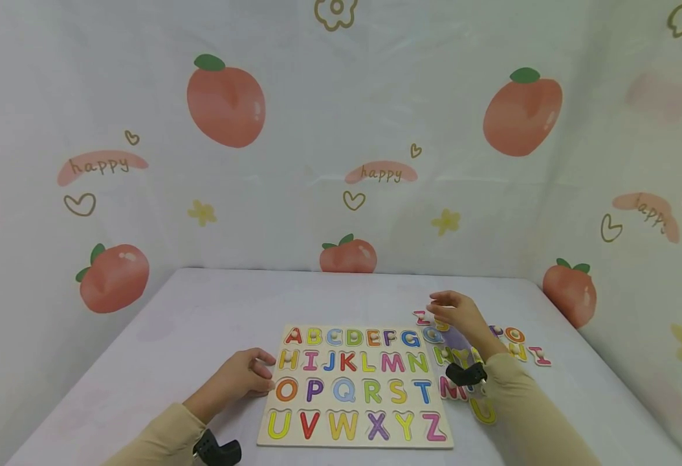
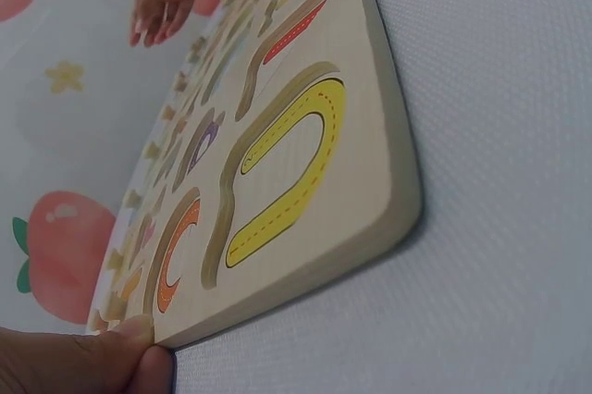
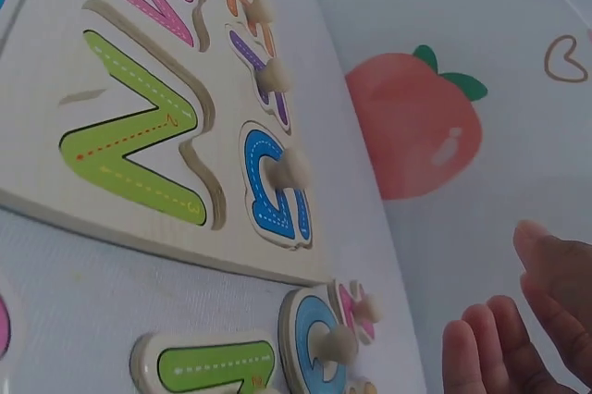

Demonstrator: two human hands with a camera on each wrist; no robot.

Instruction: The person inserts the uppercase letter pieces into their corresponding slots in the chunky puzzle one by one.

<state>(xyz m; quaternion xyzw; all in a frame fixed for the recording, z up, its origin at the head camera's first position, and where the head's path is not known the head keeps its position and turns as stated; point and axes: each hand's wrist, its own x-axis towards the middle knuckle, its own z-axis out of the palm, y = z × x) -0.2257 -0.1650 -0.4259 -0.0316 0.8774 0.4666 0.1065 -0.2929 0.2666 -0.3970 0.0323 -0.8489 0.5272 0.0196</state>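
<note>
A wooden alphabet puzzle board [image 1: 328, 392] lies flat on the table. Knobbed letter pieces, among them a blue G [image 3: 266, 209], sit in its top row, and the H also has a knob. At the board's left edge my left hand [image 1: 241, 378] holds on, thumb [image 2: 137, 331] on the rim and a finger against its side. My right hand [image 1: 460, 316] hovers over loose letters beyond the board's right corner. Its fingers [image 3: 504, 338] are relaxed, with nothing between them. Below lie a pink Z [image 1: 421, 317] and a light blue Q [image 1: 432, 334].
More loose letters spread right of the board, partly hidden by my right forearm: a green N [image 1: 442, 355], a red M [image 1: 450, 388], a yellow U [image 1: 483, 412], an orange O [image 1: 514, 334] and a pink I [image 1: 540, 356]. A printed curtain [image 1: 294, 213] stands behind the white table [image 1: 219, 310].
</note>
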